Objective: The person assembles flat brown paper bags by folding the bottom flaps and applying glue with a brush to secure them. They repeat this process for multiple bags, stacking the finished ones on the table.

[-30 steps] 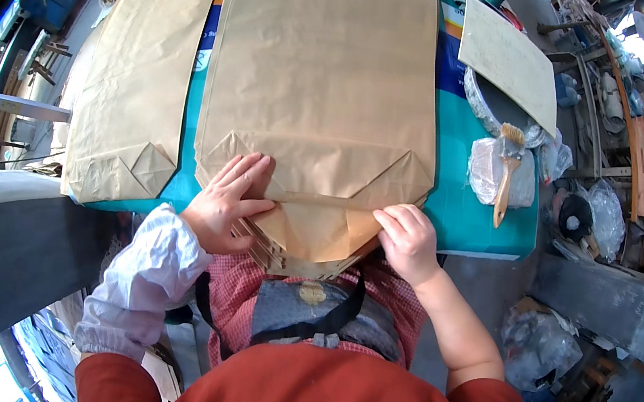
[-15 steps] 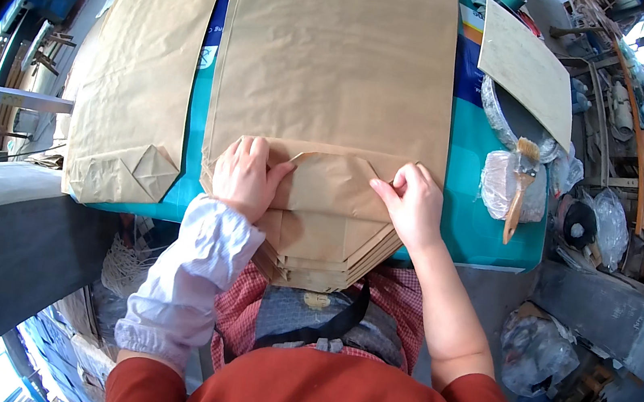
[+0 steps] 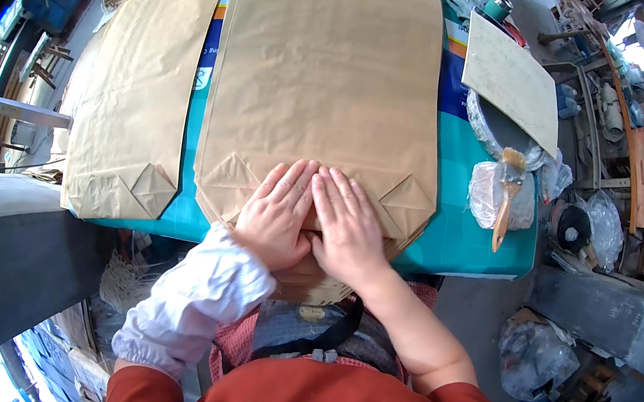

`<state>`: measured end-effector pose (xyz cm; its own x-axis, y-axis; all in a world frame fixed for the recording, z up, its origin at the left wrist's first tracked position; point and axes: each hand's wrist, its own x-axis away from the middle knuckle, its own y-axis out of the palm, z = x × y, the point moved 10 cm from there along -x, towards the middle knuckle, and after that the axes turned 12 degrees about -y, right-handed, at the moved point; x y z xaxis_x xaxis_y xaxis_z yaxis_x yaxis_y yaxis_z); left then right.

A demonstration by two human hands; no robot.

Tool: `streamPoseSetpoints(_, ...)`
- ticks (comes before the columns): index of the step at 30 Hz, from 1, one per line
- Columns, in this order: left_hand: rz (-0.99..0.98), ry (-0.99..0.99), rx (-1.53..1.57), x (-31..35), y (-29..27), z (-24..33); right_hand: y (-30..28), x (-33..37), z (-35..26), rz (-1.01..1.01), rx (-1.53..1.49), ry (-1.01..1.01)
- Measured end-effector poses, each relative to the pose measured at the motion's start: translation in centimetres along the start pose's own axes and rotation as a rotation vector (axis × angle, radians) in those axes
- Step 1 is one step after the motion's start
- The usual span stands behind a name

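Brown paper sack [image 3: 326,79], flat, both hands [image 3: 315,220] pressing fold

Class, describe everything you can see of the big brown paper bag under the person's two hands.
The brown paper bag lies flat on the teal-covered table, its long body running away from the person. It looks like creased kraft paper. Its near end is folded into a bottom with triangular corners at either side. The left hand and right hand press flat on that fold, side by side.
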<state>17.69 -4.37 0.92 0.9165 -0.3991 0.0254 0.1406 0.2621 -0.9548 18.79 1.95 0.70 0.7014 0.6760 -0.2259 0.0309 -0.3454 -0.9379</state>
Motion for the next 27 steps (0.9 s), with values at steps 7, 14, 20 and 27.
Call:
streamPoseSetpoints(7,-0.206,-0.213,-0.287,0.0,2.2,-3.6,-0.8,2.8,3.5,0.038,-0.178,0.184)
streamPoseSetpoints(14,0.319,0.057,-0.291,-2.6,1.5,4.7,-9.1,2.8,4.8,0.504,-0.481,0.174)
streamPoseSetpoints(20,0.057,-0.103,-0.524,-2.8,-3.5,-6.6,-5.9,0.7,5.6,0.361,-0.598,0.24)
streamPoseSetpoints(27,0.616,-0.079,-0.676,11.6,-15.2,-23.2,-0.3,1.4,7.3,0.387,-0.612,0.279)
